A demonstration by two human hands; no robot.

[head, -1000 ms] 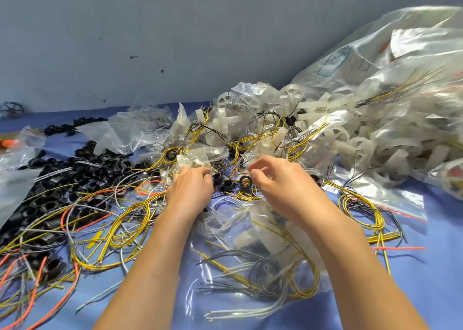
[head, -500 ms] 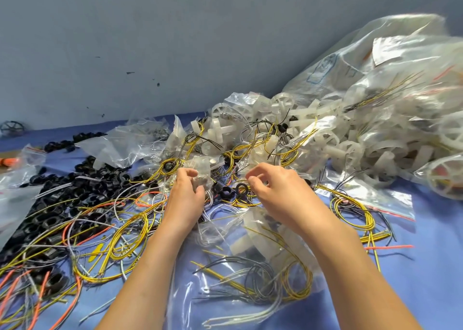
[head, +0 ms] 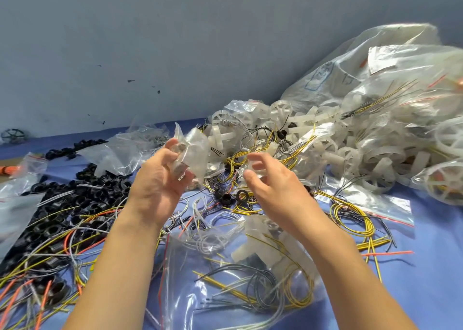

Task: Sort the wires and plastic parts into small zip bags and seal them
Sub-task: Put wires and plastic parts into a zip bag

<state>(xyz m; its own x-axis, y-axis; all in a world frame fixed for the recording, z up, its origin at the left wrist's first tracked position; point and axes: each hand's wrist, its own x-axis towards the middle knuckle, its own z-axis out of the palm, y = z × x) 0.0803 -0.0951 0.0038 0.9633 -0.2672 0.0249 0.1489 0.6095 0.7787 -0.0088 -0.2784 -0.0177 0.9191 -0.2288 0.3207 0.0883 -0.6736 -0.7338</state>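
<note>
My left hand [head: 160,181] is raised above the pile, palm toward me, and grips a small crumpled clear zip bag [head: 194,146]. My right hand [head: 273,184] hovers beside it with fingers curled, pinching what looks like a small translucent plastic part [head: 258,170] between thumb and fingertips. Below the hands lie loose yellow, grey and orange wires [head: 350,219] and two black rings [head: 241,195]. A clear zip bag holding coiled wires and a white part [head: 253,282] lies between my forearms.
A heap of black plastic rings [head: 75,204] covers the left of the blue table [head: 431,267]. White spoked plastic wheels [head: 280,111] and big clear bags of them [head: 400,84] pile up at the right. Empty clear bags [head: 120,151] lie at the back left, below the grey wall.
Both hands have risen from the pile. The left one has brought up the small clear bag and turned palm toward me; the right one has lifted away from the black rings.
</note>
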